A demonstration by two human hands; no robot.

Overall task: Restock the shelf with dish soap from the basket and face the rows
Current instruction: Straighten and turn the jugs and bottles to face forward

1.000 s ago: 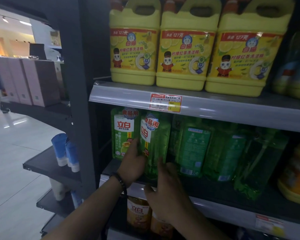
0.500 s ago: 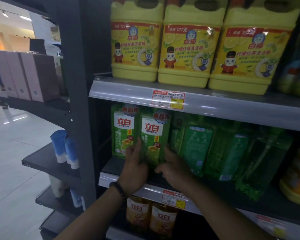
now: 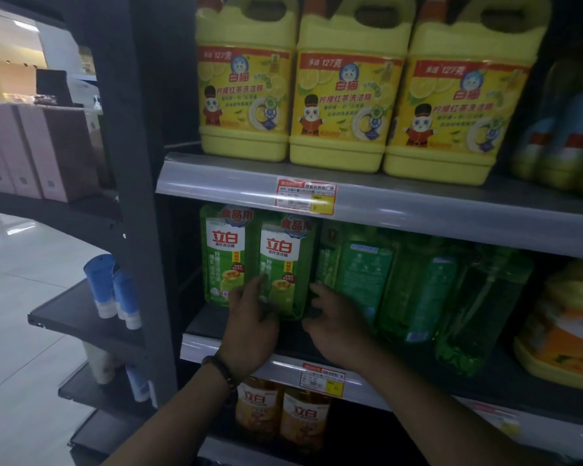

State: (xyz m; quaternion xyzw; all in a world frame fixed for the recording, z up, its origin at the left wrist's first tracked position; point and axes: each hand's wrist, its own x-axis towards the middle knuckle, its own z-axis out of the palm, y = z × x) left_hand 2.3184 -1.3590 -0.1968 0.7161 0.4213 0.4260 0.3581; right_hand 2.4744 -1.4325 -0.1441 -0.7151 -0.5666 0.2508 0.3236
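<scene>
1. The left hand point(image 3: 249, 326) and the right hand point(image 3: 334, 326) press on either side of a green dish soap bottle with a white and red label point(image 3: 285, 264), near its base; together they clamp it, fingers spread against its sides.
2. The left wrist wears a dark beaded bracelet point(image 3: 221, 371).
3. The held bottle stands upright near the front of the middle dark metal shelf point(image 3: 216, 322), label facing out.
4. Just to its left stands a second green dish soap bottle with the same label point(image 3: 223, 253), also facing forward, close beside it.
5. To the right, more translucent green bottles point(image 3: 418, 290) show their back labels or sides and lean unevenly.
6. On the shelf above, three large yellow plastic jugs with handles point(image 3: 340, 92) stand side by side, labels forward.
7. Below the middle shelf, two orange-labelled amber bottles point(image 3: 280, 415) stand together.
8. A red and yellow price tag point(image 3: 305, 196) sits on the upper shelf's grey edge strip.
</scene>
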